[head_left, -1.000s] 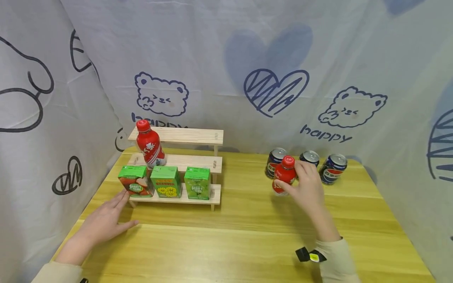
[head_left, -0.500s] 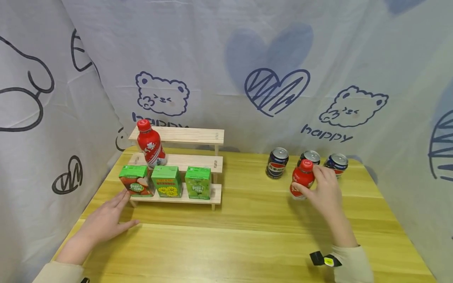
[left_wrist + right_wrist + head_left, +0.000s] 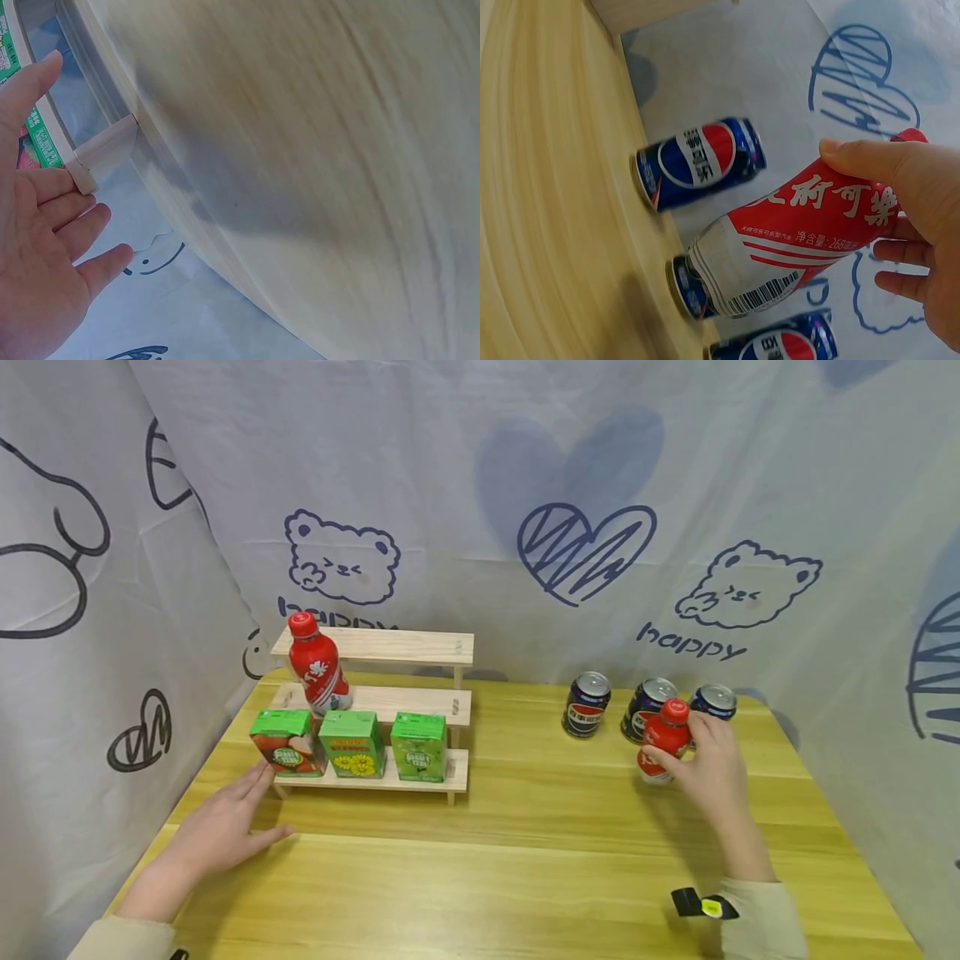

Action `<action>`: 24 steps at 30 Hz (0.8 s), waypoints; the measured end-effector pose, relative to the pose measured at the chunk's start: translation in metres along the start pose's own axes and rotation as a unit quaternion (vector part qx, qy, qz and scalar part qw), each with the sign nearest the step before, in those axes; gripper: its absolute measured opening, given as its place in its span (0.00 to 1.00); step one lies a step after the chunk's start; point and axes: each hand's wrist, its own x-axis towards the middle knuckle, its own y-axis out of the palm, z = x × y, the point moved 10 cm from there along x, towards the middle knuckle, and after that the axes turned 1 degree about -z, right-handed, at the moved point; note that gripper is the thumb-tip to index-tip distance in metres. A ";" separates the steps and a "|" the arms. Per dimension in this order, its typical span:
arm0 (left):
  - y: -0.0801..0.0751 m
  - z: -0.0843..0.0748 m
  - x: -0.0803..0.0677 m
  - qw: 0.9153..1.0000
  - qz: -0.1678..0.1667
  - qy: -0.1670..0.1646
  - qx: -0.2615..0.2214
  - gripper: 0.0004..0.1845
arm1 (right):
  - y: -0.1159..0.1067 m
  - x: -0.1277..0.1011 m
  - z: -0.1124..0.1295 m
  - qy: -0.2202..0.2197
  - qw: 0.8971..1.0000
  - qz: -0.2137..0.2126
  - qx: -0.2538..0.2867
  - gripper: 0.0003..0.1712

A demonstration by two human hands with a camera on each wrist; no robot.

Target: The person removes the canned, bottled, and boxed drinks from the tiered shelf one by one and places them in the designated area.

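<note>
My right hand grips a red bottle with a red cap, just in front of the middle and right cola cans. In the right wrist view thumb and fingers wrap the upper part of the bottle, whose base looks raised off the table. At the left, my left hand lies with straight fingers by the front left corner of the wooden tiered rack. Its fingers touch the rack's lowest step beneath a green juice box, as the left wrist view confirms with the hand.
Two more green juice boxes, the middle one and the right one, stand on the lowest step. Another red bottle stands on the middle step. Dark blue cans, the left one included, stand near the back curtain.
My right hand has carried the red bottle rightward, from before the left and middle cans to before the middle and right ones. The left hand stays in place.
</note>
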 end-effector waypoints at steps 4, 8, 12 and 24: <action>-0.001 -0.001 -0.001 1.000 0.003 -0.003 -0.003 0.54 | -0.001 -0.002 -0.012 0.015 1.000 0.006 0.003 0.34; -0.002 -0.001 -0.001 1.000 0.002 -0.004 -0.005 0.54 | 0.003 -0.004 -0.027 0.040 0.999 0.030 0.010 0.33; -0.001 -0.002 -0.001 1.000 0.001 -0.003 -0.006 0.54 | 0.005 -0.008 -0.044 0.066 0.996 0.052 0.016 0.33; 0.001 0.001 -0.001 1.000 -0.003 0.000 -0.008 0.54 | 0.010 -0.017 -0.076 0.095 0.990 0.092 0.058 0.37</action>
